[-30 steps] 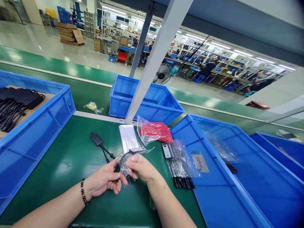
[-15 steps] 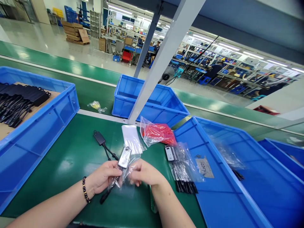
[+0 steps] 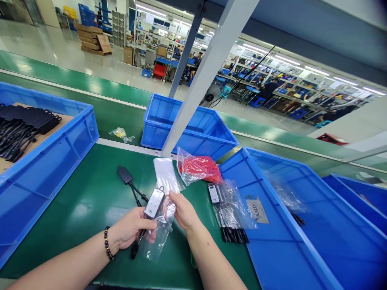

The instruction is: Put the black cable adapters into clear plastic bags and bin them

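Observation:
My left hand [image 3: 134, 227], a beaded bracelet on its wrist, is closed around a small cabled box [image 3: 155, 202] with a silvery face and dark edges. Its black cable end [image 3: 134, 250] hangs below the fingers. Beside the box is a clear plastic bag [image 3: 160, 237], which also touches the left fingertips. My right hand [image 3: 184, 210] pinches the bag's upper part between thumb and fingers. Another black cabled box [image 3: 125, 175] lies on the green mat just beyond. A stack of clear bags [image 3: 165, 169] lies behind the hands.
Blue bins stand left [image 3: 60, 149], behind [image 3: 193, 139] and right [image 3: 272, 193]; the left one holds rows of black cabled boxes [image 3: 30, 121]. A bag of red pieces [image 3: 201, 168] and bagged cabled boxes [image 3: 229, 209] lie right. A white post [image 3: 205, 76] rises at the mat's back edge.
My right hand has opened out from a curled grip and moved up along the bag. The bag now hangs more spread out below, and the held box has tilted and shifted slightly left.

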The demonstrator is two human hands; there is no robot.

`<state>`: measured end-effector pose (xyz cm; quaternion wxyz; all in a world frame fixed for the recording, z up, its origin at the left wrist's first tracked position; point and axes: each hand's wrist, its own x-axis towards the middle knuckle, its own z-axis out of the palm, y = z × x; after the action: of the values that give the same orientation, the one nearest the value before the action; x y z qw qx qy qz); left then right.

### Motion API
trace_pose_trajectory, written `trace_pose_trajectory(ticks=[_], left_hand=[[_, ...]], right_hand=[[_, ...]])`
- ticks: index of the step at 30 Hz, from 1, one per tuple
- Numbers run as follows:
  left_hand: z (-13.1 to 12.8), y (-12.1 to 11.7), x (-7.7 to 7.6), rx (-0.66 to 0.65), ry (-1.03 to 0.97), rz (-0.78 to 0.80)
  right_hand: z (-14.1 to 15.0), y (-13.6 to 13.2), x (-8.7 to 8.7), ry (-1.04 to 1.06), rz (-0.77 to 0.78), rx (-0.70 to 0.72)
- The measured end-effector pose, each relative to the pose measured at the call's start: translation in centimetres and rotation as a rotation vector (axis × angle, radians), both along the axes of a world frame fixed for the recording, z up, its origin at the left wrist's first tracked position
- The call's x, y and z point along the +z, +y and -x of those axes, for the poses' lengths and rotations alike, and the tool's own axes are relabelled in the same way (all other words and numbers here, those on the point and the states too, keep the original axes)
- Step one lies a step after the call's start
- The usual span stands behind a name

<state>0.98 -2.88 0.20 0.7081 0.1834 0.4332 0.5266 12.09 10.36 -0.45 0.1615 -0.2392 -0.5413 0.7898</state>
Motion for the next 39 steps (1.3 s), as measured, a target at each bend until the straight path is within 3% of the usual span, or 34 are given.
trace_pose_trajectory(ticks=[4, 8, 13, 17, 20, 23, 26, 28, 32, 35, 39], left_hand=[[0.0, 0.0, -0.1, -0.03, 0.026, 0.021], [0.1, 0.1, -0.7, 0.052, 0.0, -0.013], [0.4, 0.5, -1.4, 0.22, -0.034, -0.022], [0.5, 0.4, -0.9, 0.218, -0.03, -0.013], [0.6, 0.2, -0.1, 0.117, -0.037, -0.044], [1.0, 0.1, 0.4, 0.033, -0.039, -0.06], [1.3, 0.2, 0.6, -0.001, -0.009, -0.058], [1.3, 0.1, 0.6, -0.018, 0.002, -0.058], [1.2, 0.0, 0.6, -0.042, 0.026, -0.057], [1.3, 0.0, 0.5, -0.041, 0.045, -0.062], [1.5, 0.0, 0.4, -0.025, 0.068, -0.066]], right_hand=[[0.0, 0.3, 0.4, 0.049, -0.045, -0.097], [0.2, -0.2, 0.6, 0.088, 0.031, -0.055], [0.6, -2.1, 0.2, -0.063, -0.256, 0.125], [1.3, -3.3, 0.4, -0.119, -0.393, 0.089], [0.6, -2.5, 1.8, -0.118, -0.454, 0.065], [-2.1, 0.3, 4.4, -0.155, -0.504, 0.042], [-5.9, 4.0, 6.4, -0.36, -0.629, 0.02], [-7.8, 6.3, 6.5, -0.617, -0.789, 0.054], [-9.0, 9.6, 3.9, -1.182, -1.07, 0.084], [-8.9, 10.7, 2.0, -1.343, -1.098, 0.0], [-9.1, 11.3, 1.1, -1.468, -1.114, -0.119]])
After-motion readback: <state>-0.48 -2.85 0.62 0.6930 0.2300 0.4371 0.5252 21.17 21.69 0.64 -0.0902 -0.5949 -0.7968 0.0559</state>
